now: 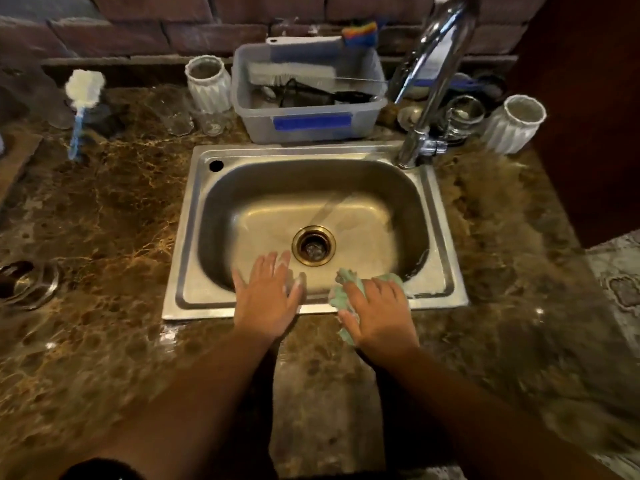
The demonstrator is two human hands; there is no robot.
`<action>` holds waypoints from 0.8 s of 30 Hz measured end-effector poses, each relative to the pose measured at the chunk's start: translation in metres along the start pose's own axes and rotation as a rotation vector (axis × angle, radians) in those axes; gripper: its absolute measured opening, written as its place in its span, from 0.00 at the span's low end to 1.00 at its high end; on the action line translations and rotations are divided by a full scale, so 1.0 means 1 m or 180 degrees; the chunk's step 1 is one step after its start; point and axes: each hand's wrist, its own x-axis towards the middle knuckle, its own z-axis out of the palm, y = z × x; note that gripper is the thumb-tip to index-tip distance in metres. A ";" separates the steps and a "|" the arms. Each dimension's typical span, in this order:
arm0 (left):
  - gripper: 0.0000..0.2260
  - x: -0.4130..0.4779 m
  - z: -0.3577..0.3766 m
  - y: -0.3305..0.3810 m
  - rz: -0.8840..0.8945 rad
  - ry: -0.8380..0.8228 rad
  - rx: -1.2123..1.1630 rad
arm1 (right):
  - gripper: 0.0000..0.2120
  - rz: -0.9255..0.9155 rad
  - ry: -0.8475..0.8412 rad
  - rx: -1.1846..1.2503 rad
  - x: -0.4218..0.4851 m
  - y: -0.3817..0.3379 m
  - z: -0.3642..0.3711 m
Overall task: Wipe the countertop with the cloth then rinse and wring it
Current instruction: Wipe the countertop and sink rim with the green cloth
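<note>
Fingers (277, 263) on my left hand (268, 299) are spread flat and hold nothing, the palm facing down over the near rim of the sink (194, 237), fingertips reaching past the rim toward the drain (313, 245). On my right hand (379, 311) the fingers are pressed down on the cloth (341, 296), a crumpled pale green rag that shows past the knuckles on the thumb side and bunches up at the fingertips; I cannot tell whether they curl around it or only pin it. That cloth lies on the sink's near rim, partly hanging toward the basin, just right of the drain. My two hands sit side by side, near each other but apart. Both forearms come in from the bottom edge across the counter (104, 237), a mottled brown stone that wraps the sink on three sides. Behind the basin the tap (429, 84) rises at the right corner and arcs toward me. A grey tub (311, 123) with a blue label stands at the back edge of the sink, holding a brush (291, 72) and dark utensils I can't make out. White ribbed jars stand on either side: one (207, 83) left of the tub, one (516, 124) far right. A blue-handled bottle brush (81, 105) stands at the left.
</note>
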 end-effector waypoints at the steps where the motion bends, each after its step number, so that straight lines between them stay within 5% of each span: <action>1: 0.34 0.003 0.003 0.012 -0.0010 -0.0066 -0.0020 | 0.26 -0.0033 -0.0005 0.0019 -0.003 0.015 -0.002; 9: 0.30 0.009 0.021 0.057 -0.0185 -0.0163 0.0114 | 0.24 0.0048 -0.0021 0.0162 0.004 0.084 -0.013; 18: 0.31 0.010 0.028 0.054 -0.0221 0.0065 0.0197 | 0.22 -0.0756 -0.0280 -0.0418 0.086 0.167 -0.023; 24: 0.30 0.010 0.029 0.055 -0.0216 0.0096 0.0241 | 0.30 -0.0536 -0.0450 -0.0486 0.158 0.188 -0.030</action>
